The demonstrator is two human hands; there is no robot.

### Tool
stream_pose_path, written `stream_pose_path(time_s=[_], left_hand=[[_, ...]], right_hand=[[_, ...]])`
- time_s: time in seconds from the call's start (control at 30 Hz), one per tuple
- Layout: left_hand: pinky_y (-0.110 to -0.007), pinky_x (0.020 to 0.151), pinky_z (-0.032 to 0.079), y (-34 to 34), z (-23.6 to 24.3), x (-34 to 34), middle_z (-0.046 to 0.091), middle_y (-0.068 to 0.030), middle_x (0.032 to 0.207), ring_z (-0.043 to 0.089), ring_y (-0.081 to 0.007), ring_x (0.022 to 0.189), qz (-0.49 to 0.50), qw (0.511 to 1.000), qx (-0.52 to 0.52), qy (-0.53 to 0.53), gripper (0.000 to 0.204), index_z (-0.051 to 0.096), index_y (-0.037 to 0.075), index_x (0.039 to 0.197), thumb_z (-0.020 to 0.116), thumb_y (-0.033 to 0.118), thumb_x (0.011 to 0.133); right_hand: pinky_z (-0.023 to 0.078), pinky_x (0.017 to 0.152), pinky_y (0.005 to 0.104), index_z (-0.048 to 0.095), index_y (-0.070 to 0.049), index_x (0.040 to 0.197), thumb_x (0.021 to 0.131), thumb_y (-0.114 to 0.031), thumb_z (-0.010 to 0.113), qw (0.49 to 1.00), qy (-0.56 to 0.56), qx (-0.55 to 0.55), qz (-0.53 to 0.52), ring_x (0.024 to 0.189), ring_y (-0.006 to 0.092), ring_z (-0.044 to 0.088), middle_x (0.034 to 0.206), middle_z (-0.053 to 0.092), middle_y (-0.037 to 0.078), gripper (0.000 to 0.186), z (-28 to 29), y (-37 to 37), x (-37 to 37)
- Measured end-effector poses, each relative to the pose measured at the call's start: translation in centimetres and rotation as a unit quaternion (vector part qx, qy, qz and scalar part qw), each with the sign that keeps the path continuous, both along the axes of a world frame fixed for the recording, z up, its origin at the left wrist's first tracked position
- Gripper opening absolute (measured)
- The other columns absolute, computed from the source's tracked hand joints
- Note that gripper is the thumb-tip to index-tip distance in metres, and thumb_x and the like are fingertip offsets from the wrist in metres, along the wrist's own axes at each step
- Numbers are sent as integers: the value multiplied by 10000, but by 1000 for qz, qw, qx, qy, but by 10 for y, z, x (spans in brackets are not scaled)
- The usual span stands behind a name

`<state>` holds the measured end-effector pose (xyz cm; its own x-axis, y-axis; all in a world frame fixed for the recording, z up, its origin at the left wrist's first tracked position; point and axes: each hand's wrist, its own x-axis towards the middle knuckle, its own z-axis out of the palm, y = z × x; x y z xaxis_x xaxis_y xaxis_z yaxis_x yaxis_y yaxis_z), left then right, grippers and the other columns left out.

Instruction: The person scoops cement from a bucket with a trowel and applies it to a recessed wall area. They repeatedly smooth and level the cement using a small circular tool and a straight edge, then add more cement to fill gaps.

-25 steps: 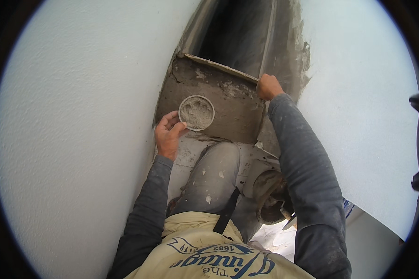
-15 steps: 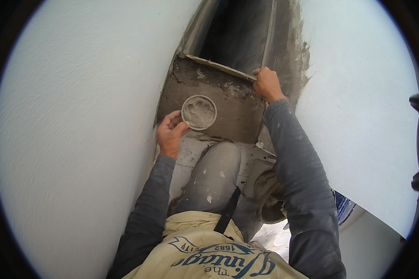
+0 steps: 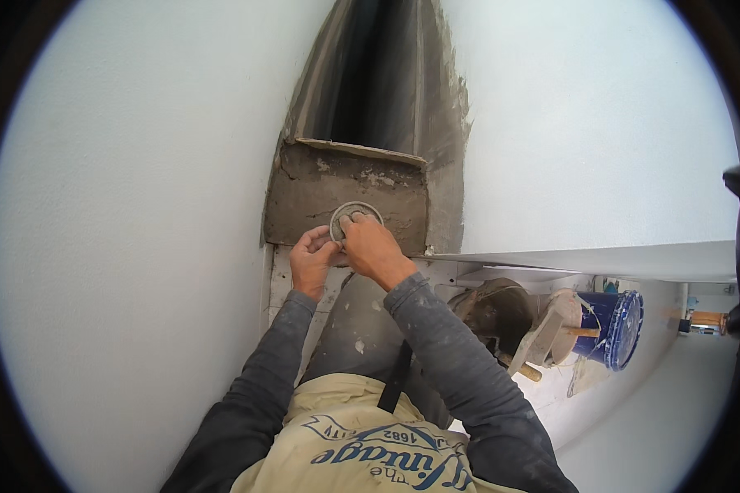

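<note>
My left hand [image 3: 311, 264] grips the rim of a small round container [image 3: 335, 220] from its left side, thumb in front. Grey mortar [image 3: 347, 215] fills the container. The bent fingers of my right hand [image 3: 373, 250] are down in this mortar and hide part of it. Just beyond both hands is a low mortared face [image 3: 304, 197], brown-grey and damp-looking. A thin pale strip [image 3: 362, 150] runs along its top edge, in front of a dark narrow opening [image 3: 374, 82].
White walls [image 3: 140, 205] rise close on the left and right [image 3: 584, 123]. To my right stand a dirty bucket [image 3: 495, 311], a wooden-handled trowel or float [image 3: 547, 333] and a blue bucket [image 3: 610, 329]. Wet mortar edges [image 3: 446, 164] border the opening.
My right hand has left the end of the pale strip and come down into the container of mortar. My left hand still holds the container. The view has swung right, showing the buckets.
</note>
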<state>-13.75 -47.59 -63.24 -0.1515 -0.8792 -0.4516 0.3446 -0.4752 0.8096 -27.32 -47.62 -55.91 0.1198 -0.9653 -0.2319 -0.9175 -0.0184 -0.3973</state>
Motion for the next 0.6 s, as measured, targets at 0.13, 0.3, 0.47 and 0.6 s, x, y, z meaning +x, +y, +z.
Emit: stream_pose_path(time_s=[0.13,0.3,0.47,0.6], left_hand=[[-347,776,607,27,21,-7,643,-151,1063,682,-206,890,-41,999,0,-2,399,506,-74,1239,613,5,863],[-372,775,609,54,47,-1,643,-147,1050,690,-225,878,-55,998,6,-2,440,490,-86,1250,638,38,854],[-368,771,601,52,54,8,649,-138,1045,683,-213,866,-55,998,-14,-15,421,526,-68,1225,667,69,853],[-375,811,586,37,55,13,649,-129,1042,669,-207,891,-32,999,-10,-1,416,534,-55,1228,670,74,856]], right_hand=[[526,835,443,668,-13,1054,747,-108,703,999,16,24,41,968,378,645,990,675,214,323,17,19,-22],[562,785,440,707,10,840,713,-44,695,997,47,9,65,870,384,687,902,696,243,138,34,32,-21],[560,797,414,726,16,829,688,-29,704,999,38,-13,29,878,385,689,891,701,235,149,46,22,-10],[549,810,383,751,-17,933,684,-51,758,996,-77,-33,14,867,346,697,902,713,212,251,62,0,-19]])
